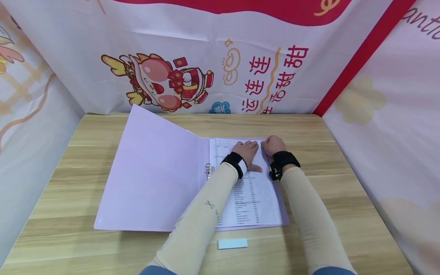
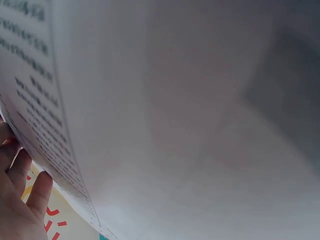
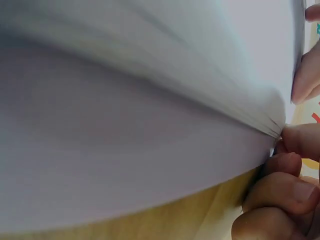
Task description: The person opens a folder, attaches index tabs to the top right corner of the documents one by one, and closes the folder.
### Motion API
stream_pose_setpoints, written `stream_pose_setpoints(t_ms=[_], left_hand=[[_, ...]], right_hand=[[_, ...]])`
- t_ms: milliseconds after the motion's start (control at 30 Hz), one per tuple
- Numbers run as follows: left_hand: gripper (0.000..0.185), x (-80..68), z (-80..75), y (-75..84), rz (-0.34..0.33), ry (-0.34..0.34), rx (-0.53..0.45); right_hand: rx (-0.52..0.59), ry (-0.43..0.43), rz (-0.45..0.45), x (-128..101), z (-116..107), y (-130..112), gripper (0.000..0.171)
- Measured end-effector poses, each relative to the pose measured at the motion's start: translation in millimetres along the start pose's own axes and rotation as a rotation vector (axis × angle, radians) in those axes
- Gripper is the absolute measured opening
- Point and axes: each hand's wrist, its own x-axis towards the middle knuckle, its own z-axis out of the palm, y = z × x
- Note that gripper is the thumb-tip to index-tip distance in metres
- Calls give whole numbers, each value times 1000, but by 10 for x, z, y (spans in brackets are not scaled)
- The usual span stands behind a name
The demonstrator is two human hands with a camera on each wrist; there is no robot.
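A lavender folder (image 1: 154, 172) lies open on the table, its left cover raised at a slant. On its right side rests a stack of printed papers (image 1: 247, 206), beside a metal clip (image 1: 208, 171) at the spine. My left hand (image 1: 246, 153) lies spread over the upper part of the sheets, fingers straight. In the left wrist view, that hand (image 2: 25, 200) touches the printed page. My right hand (image 1: 274, 145) is at the upper right corner. In the right wrist view, its curled fingers (image 3: 280, 192) and thumb pinch the gathered page edges; whether the cover is gripped too is hidden.
A small pale blue strip (image 1: 232, 243) lies on the wooden table (image 1: 62, 191) in front of the folder. Behind the table hangs a printed white cloth (image 1: 154, 34), with more cloth along both sides.
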Motion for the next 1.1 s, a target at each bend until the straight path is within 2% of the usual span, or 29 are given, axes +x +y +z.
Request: stream_pose_setpoints(t_ms=[133,333,433,700,1100], left_hand=[[110,4,4,-12,0,-6,11],[109,11,-2,-5,-1,-20,-1],[109,16,-5,2,1,-29,-7],[109,9,-10,18,-9,-44,-16],[105,25,57,22,-6,28,-48]], right_hand=[[14,-8,-7,53,28,41,30],[22,-69,-73,138,24,164,28],[23,-91,-75,146,16,183,28],[0,-56,-32,40,7,66,29],[12,-45,-24,40,13,50,30]])
